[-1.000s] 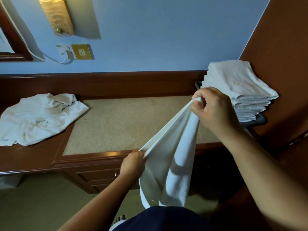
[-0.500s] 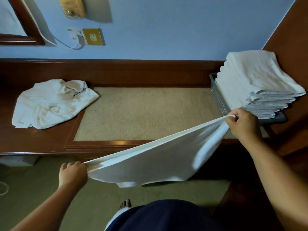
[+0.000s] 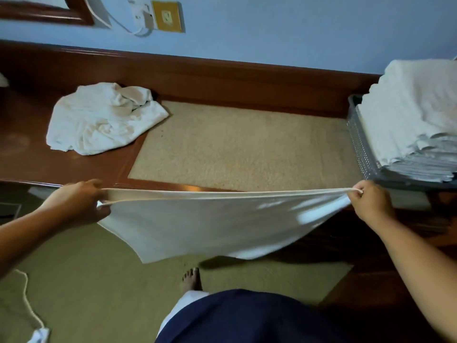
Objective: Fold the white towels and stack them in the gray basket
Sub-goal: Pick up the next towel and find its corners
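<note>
Stretching a white towel [image 3: 210, 226], left hand [image 3: 76, 203] and right hand [image 3: 371, 205] pinch its corners; folded towels [image 3: 415, 115] largely hide the cropped gray basket [image 3: 359, 147].

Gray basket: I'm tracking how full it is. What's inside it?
A stack of folded white towels fills the gray basket and rises well above its rim. The stack covers the floor and far walls, so anything else inside cannot be seen.

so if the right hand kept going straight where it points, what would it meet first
Probably the near corner of the gray basket, just beyond the right hand gripping the white towel; slightly left, it would pass over the desk's beige inlay. Depth is unclear.
</note>
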A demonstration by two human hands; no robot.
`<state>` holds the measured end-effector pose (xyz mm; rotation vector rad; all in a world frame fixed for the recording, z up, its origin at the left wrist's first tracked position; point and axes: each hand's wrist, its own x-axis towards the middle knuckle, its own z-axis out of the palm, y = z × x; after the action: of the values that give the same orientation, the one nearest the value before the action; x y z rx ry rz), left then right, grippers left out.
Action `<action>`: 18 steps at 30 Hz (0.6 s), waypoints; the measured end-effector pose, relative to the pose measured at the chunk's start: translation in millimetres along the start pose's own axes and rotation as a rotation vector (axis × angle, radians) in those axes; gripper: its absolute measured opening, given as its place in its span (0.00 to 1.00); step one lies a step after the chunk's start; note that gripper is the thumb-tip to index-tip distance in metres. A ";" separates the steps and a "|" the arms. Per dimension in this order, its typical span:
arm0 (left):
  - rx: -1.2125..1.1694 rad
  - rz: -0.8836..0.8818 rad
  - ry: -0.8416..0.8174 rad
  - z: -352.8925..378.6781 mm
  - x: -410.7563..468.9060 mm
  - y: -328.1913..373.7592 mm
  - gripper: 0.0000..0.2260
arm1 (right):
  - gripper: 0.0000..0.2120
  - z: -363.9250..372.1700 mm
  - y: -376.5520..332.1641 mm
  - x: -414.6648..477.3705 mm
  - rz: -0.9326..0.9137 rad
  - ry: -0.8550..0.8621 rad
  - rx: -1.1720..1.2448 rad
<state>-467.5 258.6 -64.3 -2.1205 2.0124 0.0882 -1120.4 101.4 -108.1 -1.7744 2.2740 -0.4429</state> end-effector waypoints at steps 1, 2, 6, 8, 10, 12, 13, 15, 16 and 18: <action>0.032 0.009 -0.020 0.6 -0.7 2.9 0.05 | 0.03 2.1 -2.1 0.8 -0.009 0.000 0.009; 0.082 0.055 -0.013 6.8 -0.7 -0.4 0.06 | 0.03 2.9 -3.5 1.5 -0.014 -0.001 0.017; 0.127 0.073 -0.018 34.5 -7.0 -0.3 0.04 | 0.03 2.7 -5.2 9.0 -0.022 0.012 0.063; 0.019 0.061 0.055 44.4 -7.9 -0.9 0.07 | 0.04 1.6 -5.6 14.3 -0.007 0.025 0.104; -0.063 0.069 0.091 54.7 -7.8 0.4 0.11 | 0.04 -1.2 -5.1 17.4 0.013 0.025 0.135; -0.099 0.047 0.076 60.8 -7.8 9.0 0.09 | 0.03 -5.3 -2.7 18.6 0.016 0.018 0.149; -0.137 -0.005 0.061 63.5 -7.5 14.7 0.07 | 0.06 -7.7 -1.3 19.0 0.012 0.026 0.159; -0.266 -0.113 0.071 64.7 -6.8 33.0 0.03 | 0.13 -12.2 -2.0 17.0 0.000 0.046 0.178; -0.346 -0.130 0.100 63.9 -3.8 47.4 0.04 | 0.14 -14.3 -4.0 14.4 -0.011 0.057 0.187; -0.521 -0.084 0.148 52.8 2.5 87.0 0.08 | 0.13 -15.0 -14.2 6.6 -0.100 0.067 0.212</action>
<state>-548.1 263.0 -126.2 -2.5815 2.1574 0.5068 -1114.4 93.3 -88.8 -1.7945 2.0963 -0.7430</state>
